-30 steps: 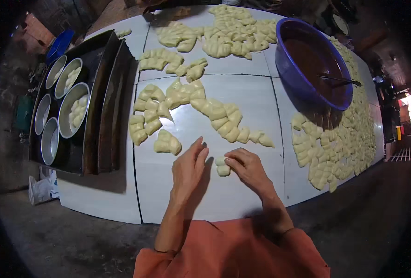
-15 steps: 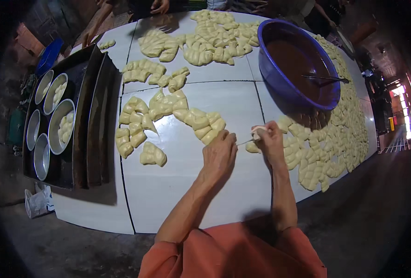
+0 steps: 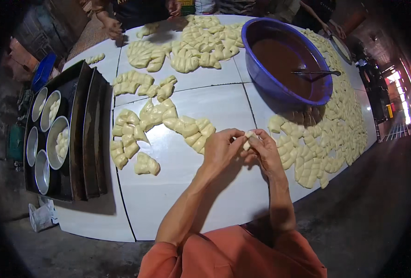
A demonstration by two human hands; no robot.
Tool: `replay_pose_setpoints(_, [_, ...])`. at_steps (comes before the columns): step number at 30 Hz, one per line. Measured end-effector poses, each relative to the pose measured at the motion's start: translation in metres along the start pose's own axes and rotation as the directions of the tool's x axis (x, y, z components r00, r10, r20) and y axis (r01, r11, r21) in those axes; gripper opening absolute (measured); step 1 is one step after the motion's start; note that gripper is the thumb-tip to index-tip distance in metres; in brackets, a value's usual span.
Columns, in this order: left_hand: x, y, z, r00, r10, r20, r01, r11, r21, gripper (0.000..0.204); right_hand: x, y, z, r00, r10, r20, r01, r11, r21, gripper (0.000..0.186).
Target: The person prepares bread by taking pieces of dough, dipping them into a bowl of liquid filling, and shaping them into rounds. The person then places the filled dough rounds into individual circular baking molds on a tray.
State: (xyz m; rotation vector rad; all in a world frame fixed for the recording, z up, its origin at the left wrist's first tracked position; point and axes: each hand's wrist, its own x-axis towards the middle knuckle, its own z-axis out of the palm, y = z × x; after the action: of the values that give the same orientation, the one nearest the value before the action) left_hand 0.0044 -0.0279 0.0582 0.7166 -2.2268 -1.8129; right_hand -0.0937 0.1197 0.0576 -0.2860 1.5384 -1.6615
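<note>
Both my hands meet above the white tabletop (image 3: 187, 194), pinching a small pale piece of dough (image 3: 247, 140) between the fingertips. My left hand (image 3: 223, 149) is closed on its left side, and my right hand (image 3: 266, 152) grips it from the right with fingers curled. Part of the piece is hidden by the fingers. Just beyond my left hand lies a strip of joined dough lumps (image 3: 194, 129). To the right of my right hand spreads a large field of small dough pieces (image 3: 312, 155). A separate dough lump (image 3: 146, 164) sits to the left.
A blue basin (image 3: 256, 62) of brown filling stands at the back right, with a dark-handled spoon (image 3: 314, 72) in it. Dark trays (image 3: 82, 134) at the left carry round metal tins (image 3: 66, 121), some with dough balls. Across the table are other people's hands (image 3: 110, 25).
My hands have come together on the dough piece. The thin metal tool seen between them earlier no longer shows. A person's hand across the table has moved right.
</note>
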Motion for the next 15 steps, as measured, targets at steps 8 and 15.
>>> replay_pose_setpoints(8, [0.009,-0.002,0.001,0.988,0.146,0.047,-0.139,0.982,-0.125,0.038,0.006,0.011,-0.010,0.966,-0.258,-0.003,0.258,0.966,0.020,0.034])
replay_pose_setpoints(15, [0.006,0.002,-0.013,0.978,0.019,0.205,0.018,0.984,-0.179,0.030,0.003,0.003,-0.009,0.994,-0.108,-0.013,0.108,0.994,-0.026,0.032])
